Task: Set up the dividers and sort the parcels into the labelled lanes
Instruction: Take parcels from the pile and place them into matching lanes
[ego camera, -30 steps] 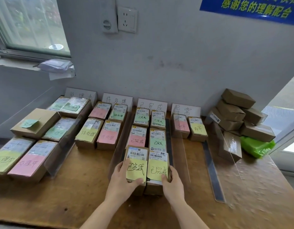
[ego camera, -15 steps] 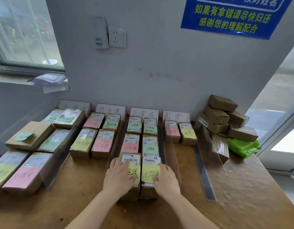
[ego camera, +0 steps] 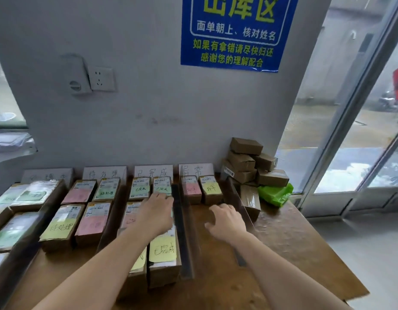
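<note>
Four white label cards stand against the wall, among them the third lane's card (ego camera: pixel 153 172) and the fourth lane's card (ego camera: pixel 196 170). Clear dividers with dark bases (ego camera: pixel 182 231) separate lanes of brown parcels bearing coloured notes. My left hand (ego camera: pixel 156 213) reaches over the third lane's parcels, fingers stretched toward the far pair, holding nothing. A yellow-noted parcel (ego camera: pixel 163 251) lies at that lane's front. My right hand (ego camera: pixel 227 222) is over the bare wood of the fourth lane, fingers loosely curled and empty, behind a pink-noted parcel (ego camera: pixel 191 189) and a yellow-noted one (ego camera: pixel 211 187).
A pile of plain brown boxes (ego camera: pixel 249 162) sits at the back right beside a green bag (ego camera: pixel 275 194), with one box (ego camera: pixel 250 202) standing behind the rightmost divider (ego camera: pixel 240 202). The wooden table (ego camera: pixel 283 253) ends at the right; a glass door stands beyond.
Both hands have left the two front parcels of the third lane. My left hand moved forward over that lane; my right hand crossed the divider into the fourth lane. The view swung up and right.
</note>
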Demonstrator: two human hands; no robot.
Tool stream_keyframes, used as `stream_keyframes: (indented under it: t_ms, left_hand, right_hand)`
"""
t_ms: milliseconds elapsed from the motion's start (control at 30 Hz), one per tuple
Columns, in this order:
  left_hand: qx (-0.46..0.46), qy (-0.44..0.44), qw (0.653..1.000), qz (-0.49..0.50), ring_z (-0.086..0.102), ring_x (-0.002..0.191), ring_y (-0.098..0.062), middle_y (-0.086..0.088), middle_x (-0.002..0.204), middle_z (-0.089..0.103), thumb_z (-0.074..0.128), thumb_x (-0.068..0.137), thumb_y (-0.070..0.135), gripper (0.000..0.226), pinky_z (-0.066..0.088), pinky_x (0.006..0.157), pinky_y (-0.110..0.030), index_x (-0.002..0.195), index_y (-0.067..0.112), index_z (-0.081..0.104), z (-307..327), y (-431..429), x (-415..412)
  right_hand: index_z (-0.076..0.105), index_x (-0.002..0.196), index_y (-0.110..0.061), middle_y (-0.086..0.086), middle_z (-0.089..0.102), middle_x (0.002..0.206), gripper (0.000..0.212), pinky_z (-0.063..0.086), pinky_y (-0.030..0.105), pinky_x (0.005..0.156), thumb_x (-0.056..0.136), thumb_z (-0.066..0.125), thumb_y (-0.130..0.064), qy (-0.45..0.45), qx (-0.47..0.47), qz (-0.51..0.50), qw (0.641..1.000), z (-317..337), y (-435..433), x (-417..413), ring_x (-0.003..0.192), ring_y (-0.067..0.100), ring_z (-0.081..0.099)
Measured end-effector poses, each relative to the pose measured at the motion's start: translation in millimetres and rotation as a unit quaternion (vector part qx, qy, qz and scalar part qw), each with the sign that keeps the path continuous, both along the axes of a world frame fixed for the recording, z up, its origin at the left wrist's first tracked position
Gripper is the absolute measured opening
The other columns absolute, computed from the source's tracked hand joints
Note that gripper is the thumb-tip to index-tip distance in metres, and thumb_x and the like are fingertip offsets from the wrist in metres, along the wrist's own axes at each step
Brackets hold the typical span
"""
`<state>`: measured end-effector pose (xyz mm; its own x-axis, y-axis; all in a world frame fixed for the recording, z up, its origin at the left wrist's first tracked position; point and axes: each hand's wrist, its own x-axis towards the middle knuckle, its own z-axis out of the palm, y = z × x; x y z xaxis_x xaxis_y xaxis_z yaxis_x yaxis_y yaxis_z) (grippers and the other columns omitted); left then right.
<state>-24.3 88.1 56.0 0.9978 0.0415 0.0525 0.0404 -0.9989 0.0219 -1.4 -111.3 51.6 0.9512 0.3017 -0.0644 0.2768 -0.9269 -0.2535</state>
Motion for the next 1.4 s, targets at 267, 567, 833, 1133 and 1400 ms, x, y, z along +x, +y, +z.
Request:
stream_keyframes:
  t_ms: [267, 567, 833, 1133, 1400]
  left_hand:
    - [0.001, -0.039, 0.999, -0.013, 0.045, 0.126, -0.020, -0.001, 0.131, 0.053, 0.062, 0.088, 0.027, 0.047, 0.042, 0.104, -0.038, 0.133, 0.020, 0.050, 26.5, -98.5, 46.3]
    - [0.030, -0.027, 0.999, -0.019, 0.046, 0.123, -0.024, -0.005, 0.125, 0.054, 0.052, 0.089, 0.020, 0.037, 0.045, 0.096, -0.039, 0.126, 0.016, 0.052, 52.0, -184.0, 97.1]
    - [0.045, -0.027, 0.998, -0.022, 0.049, 0.120, -0.024, -0.005, 0.125, 0.055, 0.055, 0.090, 0.024, 0.033, 0.044, 0.093, -0.037, 0.123, 0.017, 0.054, 64.0, -215.8, 171.5]
    - [0.044, -0.009, 0.999, -0.020, 0.051, 0.115, -0.024, -0.004, 0.120, 0.057, 0.056, 0.091, 0.027, 0.032, 0.045, 0.091, -0.037, 0.121, 0.017, 0.056, 58.6, -231.4, 255.8]
    - [0.003, 0.044, 0.999, 0.023, 0.049, 0.123, -0.026, -0.005, 0.126, 0.055, 0.056, 0.094, 0.038, 0.040, 0.044, 0.095, -0.038, 0.127, 0.016, 0.054, 31.9, -251.0, 325.3]
  right_hand:
    - [0.052, 0.131, -0.019, 0.009, 0.053, 0.133, 0.047, 0.040, 0.040, 0.104, 0.091, 0.059, -0.043, -0.029, -0.054, -0.019, 0.998, 34.0, -101.2, 48.2, 0.130, 0.030, 0.044]
    - [0.053, 0.130, -0.019, 0.009, 0.052, 0.133, 0.045, 0.037, 0.039, 0.104, 0.089, 0.058, -0.036, -0.041, -0.063, -0.017, 0.997, 48.2, -193.4, 104.6, 0.130, 0.029, 0.042]
    - [0.051, 0.132, -0.018, 0.009, 0.052, 0.136, 0.049, 0.038, 0.036, 0.104, 0.089, 0.059, -0.041, -0.034, -0.066, -0.021, 0.997, 52.5, -224.5, 174.9, 0.131, 0.030, 0.042]
    - [0.053, 0.130, -0.021, 0.009, 0.052, 0.133, 0.049, 0.041, 0.044, 0.104, 0.087, 0.059, -0.043, -0.026, -0.062, -0.024, 0.997, 46.5, -227.6, 259.8, 0.130, 0.030, 0.042]
    - [0.052, 0.132, -0.019, 0.010, 0.053, 0.132, 0.049, 0.039, 0.038, 0.102, 0.088, 0.060, -0.039, -0.028, -0.045, 0.012, 0.999, 33.8, -228.4, 348.9, 0.128, 0.031, 0.043]
